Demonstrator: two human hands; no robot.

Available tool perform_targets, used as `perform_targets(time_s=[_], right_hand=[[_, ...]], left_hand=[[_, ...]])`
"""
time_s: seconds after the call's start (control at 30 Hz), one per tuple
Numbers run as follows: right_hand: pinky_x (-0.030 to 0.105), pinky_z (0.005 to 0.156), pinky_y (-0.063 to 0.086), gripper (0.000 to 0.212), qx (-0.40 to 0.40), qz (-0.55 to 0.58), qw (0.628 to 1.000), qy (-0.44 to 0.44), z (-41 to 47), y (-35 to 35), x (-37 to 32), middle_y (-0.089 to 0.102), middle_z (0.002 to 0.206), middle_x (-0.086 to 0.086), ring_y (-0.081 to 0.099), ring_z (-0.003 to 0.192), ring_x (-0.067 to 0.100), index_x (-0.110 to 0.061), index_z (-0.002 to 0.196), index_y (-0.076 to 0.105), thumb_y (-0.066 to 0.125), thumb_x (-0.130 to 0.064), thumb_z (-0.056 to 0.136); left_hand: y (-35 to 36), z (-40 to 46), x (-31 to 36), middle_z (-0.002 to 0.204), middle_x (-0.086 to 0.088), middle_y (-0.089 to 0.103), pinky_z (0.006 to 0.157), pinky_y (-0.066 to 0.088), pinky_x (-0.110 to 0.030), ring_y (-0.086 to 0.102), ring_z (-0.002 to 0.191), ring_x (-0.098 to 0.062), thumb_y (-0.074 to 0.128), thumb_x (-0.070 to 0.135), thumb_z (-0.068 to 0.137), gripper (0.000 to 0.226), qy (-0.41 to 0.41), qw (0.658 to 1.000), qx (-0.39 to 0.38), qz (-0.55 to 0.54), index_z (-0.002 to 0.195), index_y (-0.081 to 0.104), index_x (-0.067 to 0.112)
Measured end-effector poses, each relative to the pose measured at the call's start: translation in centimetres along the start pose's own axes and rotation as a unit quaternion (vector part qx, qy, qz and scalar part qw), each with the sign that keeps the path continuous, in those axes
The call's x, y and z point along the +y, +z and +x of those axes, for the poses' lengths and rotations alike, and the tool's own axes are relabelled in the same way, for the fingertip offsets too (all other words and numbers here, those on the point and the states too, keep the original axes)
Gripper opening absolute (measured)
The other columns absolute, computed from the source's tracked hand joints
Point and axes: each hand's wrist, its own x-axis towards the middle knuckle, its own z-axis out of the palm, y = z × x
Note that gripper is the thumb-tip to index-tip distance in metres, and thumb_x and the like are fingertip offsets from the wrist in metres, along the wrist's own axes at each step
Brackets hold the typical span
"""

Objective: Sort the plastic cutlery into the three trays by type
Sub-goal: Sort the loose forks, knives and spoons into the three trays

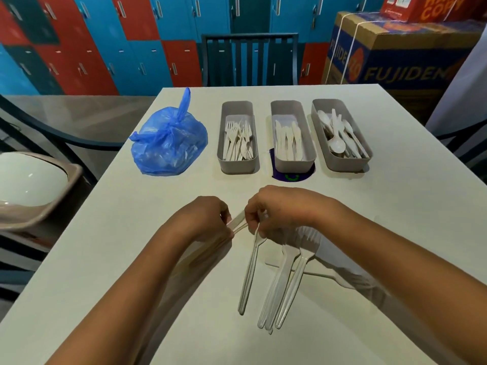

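Three trays (238, 164); both hands pinch perhaps two handles (238, 222).

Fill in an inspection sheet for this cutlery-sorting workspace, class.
Surface: white rectangular table.
Job's things: three grey plastic trays; left tray holds forks, middle tray knives, right tray spoons; loose white plastic cutlery near the hands.
Clutter: knotted blue plastic bag.
Grippers: left hand and right hand each pinch cutlery pieces.
Cables: nothing seen.
Surroundings: red and blue lockers, dark chair, strapped cardboard box.
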Motion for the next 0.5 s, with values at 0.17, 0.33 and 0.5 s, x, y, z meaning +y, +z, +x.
perform_targets(time_s=[0.17,0.33,0.5], right_hand=[[0.036,0.082,0.053,0.022,0.026,0.042,0.999,0.005,-0.3,-1.3,1.4,0.059,0.089,-0.014,0.058,0.089,0.013,-0.031,0.086,0.064,0.067,-0.009,0.083],[0.033,0.082,0.048,0.016,0.070,0.087,0.993,0.034,-0.8,-3.0,3.0,0.059,0.084,-0.011,0.056,0.086,0.013,-0.025,0.079,0.061,0.064,-0.011,0.086],[0.020,0.067,0.042,0.002,0.187,0.188,0.962,0.072,-1.6,-4.5,4.6,0.057,0.088,-0.010,0.052,0.077,0.007,-0.015,0.095,0.057,0.055,-0.015,0.094]], left_hand=[[-1.6,0.7,-0.3,0.097,0.004,0.058,0.072,0.040,-0.023,0.055,0.086,-0.013,0.057,0.026,0.091,0.021,0.017,0.998,0.037,-0.055,0.109,0.061,0.018],[-3.4,1.6,-0.6,0.081,0.001,0.061,0.064,0.047,-0.026,0.059,0.066,-0.012,0.048,0.027,0.097,0.013,0.040,0.960,0.130,-0.243,0.103,0.058,0.021],[-5.0,3.6,-0.9,0.075,0.001,0.049,0.051,0.036,-0.024,0.042,0.060,-0.015,0.039,0.017,0.099,0.027,-0.002,0.895,0.208,-0.394,0.117,0.059,0.015]])
